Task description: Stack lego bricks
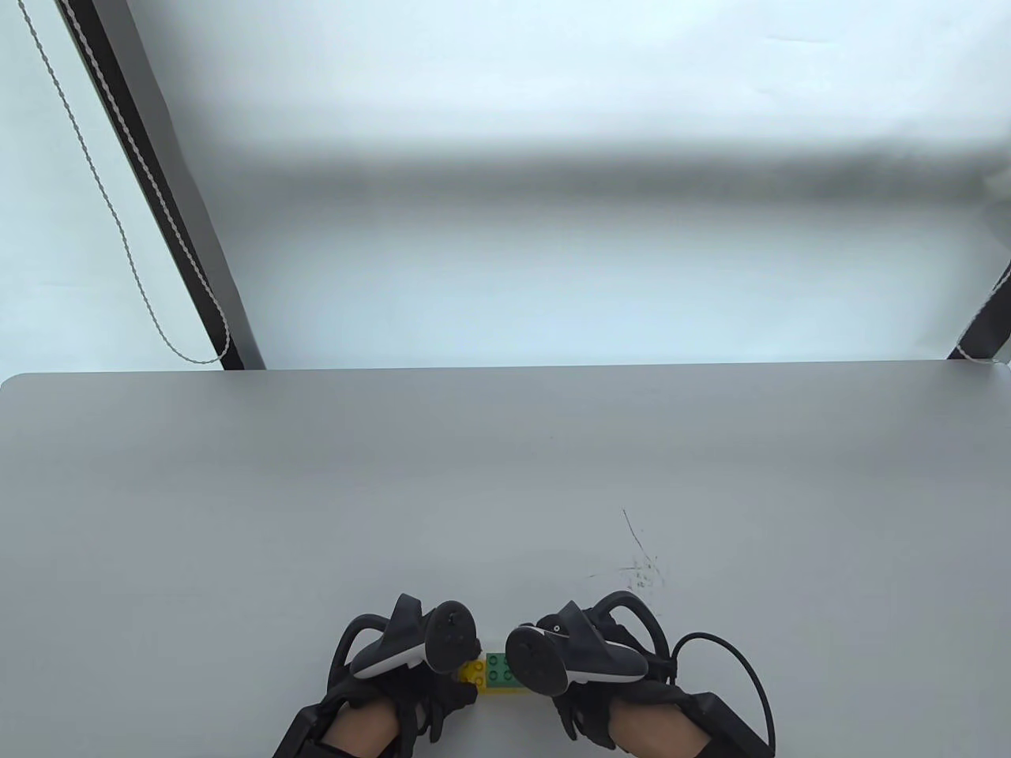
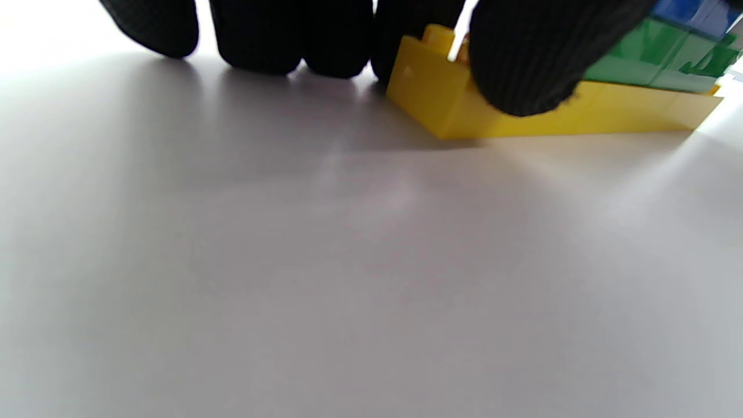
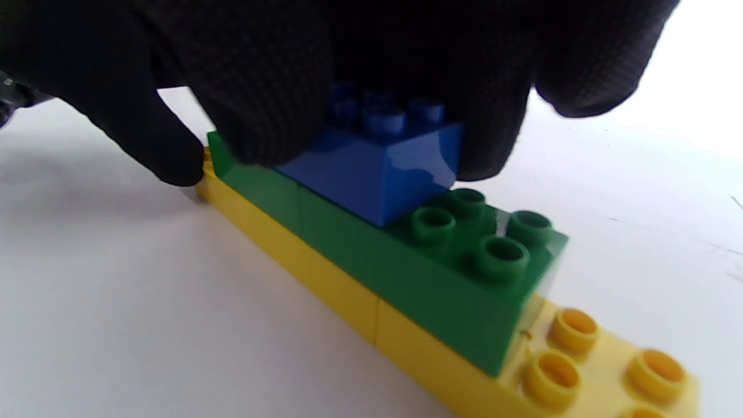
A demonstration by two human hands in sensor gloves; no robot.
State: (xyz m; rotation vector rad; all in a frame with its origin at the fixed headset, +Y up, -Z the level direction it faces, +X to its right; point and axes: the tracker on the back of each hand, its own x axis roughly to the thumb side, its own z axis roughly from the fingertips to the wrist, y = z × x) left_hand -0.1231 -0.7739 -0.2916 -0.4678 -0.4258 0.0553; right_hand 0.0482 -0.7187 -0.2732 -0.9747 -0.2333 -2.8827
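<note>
A stack of lego bricks stands at the table's front edge. A yellow bottom layer (image 3: 464, 360) carries a green layer (image 3: 406, 261), and a blue brick (image 3: 383, 168) sits on top of the green. My right hand (image 3: 371, 133) grips the blue brick from above, with fingers on both of its sides. My left hand (image 2: 429, 64) holds the left end of the yellow layer (image 2: 522, 110), thumb on its near face and fingers behind it. In the table view only part of the yellow (image 1: 474, 675) and green (image 1: 499, 667) shows between the two trackers.
The grey table (image 1: 505, 489) stretches away behind the hands. Faint scratch marks (image 1: 640, 564) lie to the right, behind the right hand. A cable (image 1: 742, 671) loops off the right glove. The table's far edge runs across the middle of the table view.
</note>
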